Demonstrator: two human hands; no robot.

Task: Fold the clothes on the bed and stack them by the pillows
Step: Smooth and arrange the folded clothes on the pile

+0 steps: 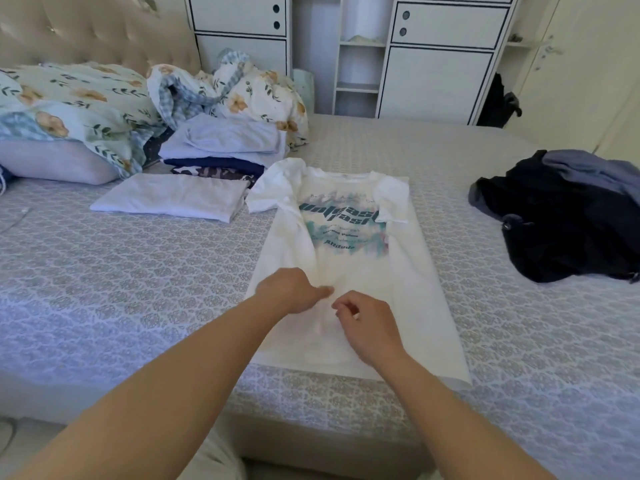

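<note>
A white printed T-shirt (349, 237) is lying flat, face up, on the bed (138, 271). Both hands are resting on its lower half, the left hand (291, 289) and right hand (367, 327) each curling fingers, apparently pinching the fabric.

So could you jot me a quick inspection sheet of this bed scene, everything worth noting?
Surface: bed with a patterned cover, mostly bare at the near left.
Job's things: white tee spread flat, print up; folded white tee beside a folded stack near the pillows; dark heap unfolded at the right.
Clutter: rumpled floral bedding by the headboard.
Hands: left hand and right hand rest on the tee's lower middle, fingers curled; whether they pinch the cloth cannot be told.
Cables: a thin white cord at the left edge, blurry.
Surroundings: white cabinets behind the bed.
</note>
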